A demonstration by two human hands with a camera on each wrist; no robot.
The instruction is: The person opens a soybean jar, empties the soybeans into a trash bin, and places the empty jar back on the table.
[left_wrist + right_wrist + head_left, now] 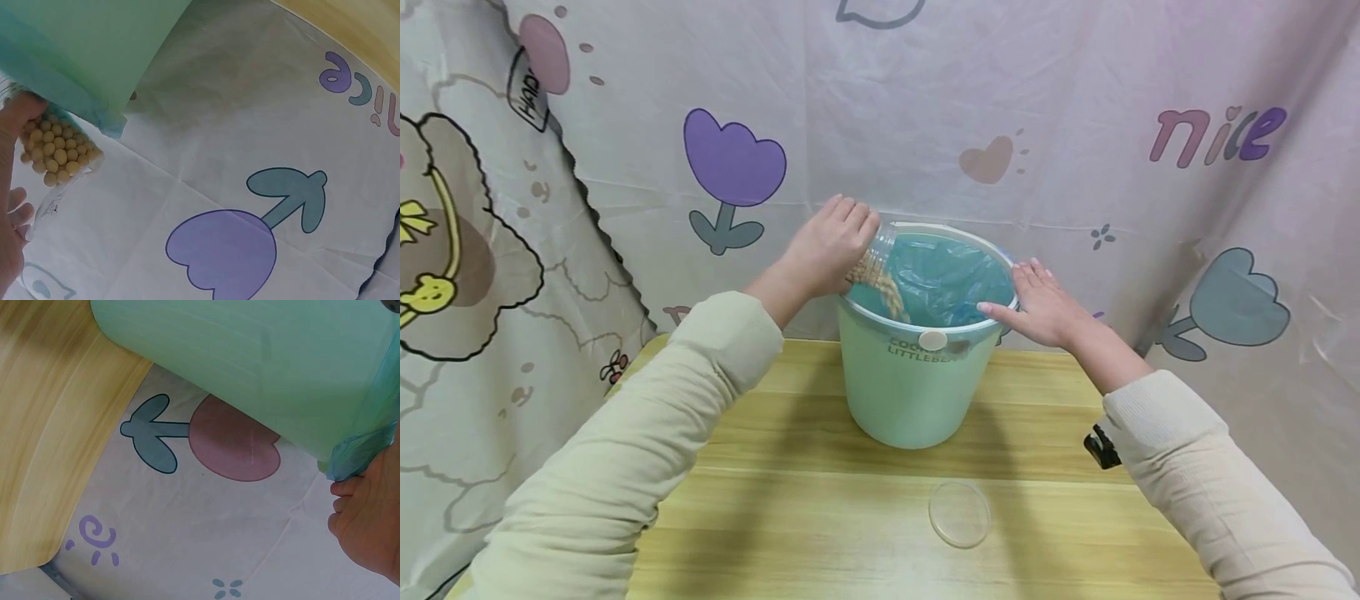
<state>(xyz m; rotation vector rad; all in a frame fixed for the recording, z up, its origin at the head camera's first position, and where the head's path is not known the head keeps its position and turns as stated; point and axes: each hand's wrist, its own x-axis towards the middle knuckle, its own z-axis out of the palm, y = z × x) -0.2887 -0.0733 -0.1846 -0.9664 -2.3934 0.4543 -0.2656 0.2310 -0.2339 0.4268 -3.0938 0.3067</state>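
My left hand (833, 248) grips a clear plastic jar (882, 242) tipped over the left rim of a pale green bucket (917, 387). Round, pale yellow soybeans (891, 297) pour from its mouth into the bucket. In the left wrist view, more soybeans (57, 150) fill part of the jar, with the thumb and fingers wrapped around it. A thin blue-green plastic bag (951, 275) lines the bucket and folds over its rim. On the right side of that rim rests my right hand (1041, 307), its fingers extended and its thumb pointing inward.
The bucket stands on a wood-grain table (820, 517). A round transparent lid (960, 514) lies in front of it. Beside the right sleeve is a small black object (1101, 447), partly hidden. A printed curtain (880, 108) hangs close behind the table.
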